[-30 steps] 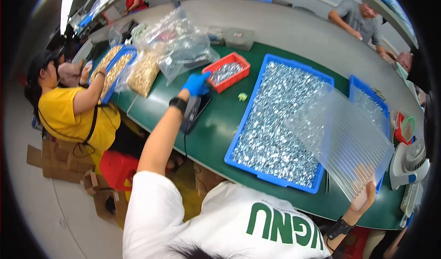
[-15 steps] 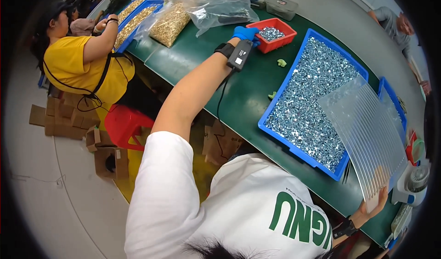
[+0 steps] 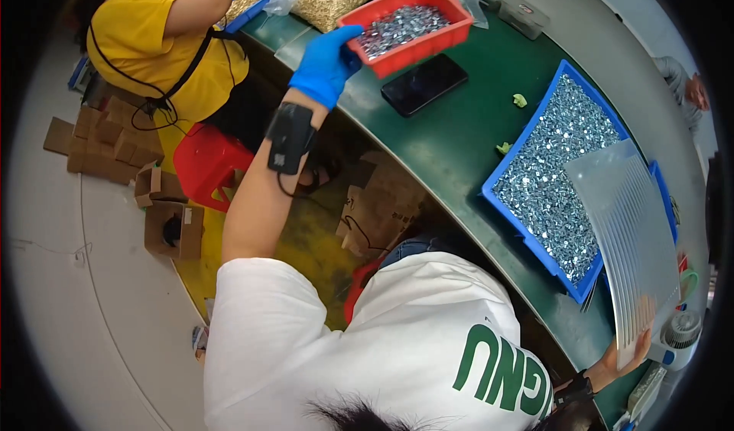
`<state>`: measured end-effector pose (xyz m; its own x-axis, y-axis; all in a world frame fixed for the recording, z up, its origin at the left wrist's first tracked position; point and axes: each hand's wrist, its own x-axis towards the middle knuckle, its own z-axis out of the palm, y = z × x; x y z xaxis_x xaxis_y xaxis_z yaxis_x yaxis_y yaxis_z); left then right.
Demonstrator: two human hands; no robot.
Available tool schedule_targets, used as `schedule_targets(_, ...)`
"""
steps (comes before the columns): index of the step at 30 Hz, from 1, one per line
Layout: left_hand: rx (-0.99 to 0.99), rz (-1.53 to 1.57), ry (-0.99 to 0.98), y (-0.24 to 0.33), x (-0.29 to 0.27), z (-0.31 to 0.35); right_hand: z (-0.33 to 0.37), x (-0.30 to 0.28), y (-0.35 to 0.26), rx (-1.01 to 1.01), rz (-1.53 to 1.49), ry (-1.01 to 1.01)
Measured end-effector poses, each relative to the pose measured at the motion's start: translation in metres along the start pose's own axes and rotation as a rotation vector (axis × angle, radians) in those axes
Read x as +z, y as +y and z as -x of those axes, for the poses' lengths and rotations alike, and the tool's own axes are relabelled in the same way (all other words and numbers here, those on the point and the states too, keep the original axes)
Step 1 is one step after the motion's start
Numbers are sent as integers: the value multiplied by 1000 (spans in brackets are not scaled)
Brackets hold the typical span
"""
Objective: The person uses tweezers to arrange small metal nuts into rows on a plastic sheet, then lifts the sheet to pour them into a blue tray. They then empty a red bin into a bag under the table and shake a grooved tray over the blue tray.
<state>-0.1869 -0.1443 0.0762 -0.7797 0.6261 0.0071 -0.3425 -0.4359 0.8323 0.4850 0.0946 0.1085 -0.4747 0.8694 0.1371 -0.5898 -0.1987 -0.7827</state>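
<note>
Left hand grips red bin; right hand holds ribbed sheet.
Sheet ahead of right hand blurs its fingers; bin hides some left fingertips.

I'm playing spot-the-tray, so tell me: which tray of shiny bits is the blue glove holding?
The small red tray: the gloved left hand grips its end. The big blue tray of silvery bits rests ungripped on the green table.

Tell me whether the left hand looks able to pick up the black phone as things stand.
Probably not: the left hand grips the red bin and would likely have to release it first. The black phone lies close by on the green table, with nothing seen on top.
</note>
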Motion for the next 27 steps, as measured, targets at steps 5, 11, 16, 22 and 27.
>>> schedule_targets(5, 6, -101, 340, 8, -128, 141, -16, 14, 9, -101, 91, 209)
schedule_targets(11, 44, -169, 632, -74, -250, 306, -62, 5, 44, 49, -49, -64)
schedule_targets(16, 52, 0, 824, -148, -298, 408, -77, 18, 70, 49, 0, -119)
schedule_targets(22, -4, 125, 917, -229, -340, 470, -76, 26, 71, 51, 39, -72)
schedule_targets(27, 45, 287, 916, -244, -332, 458, -66, 29, 56, 16, 72, -87)
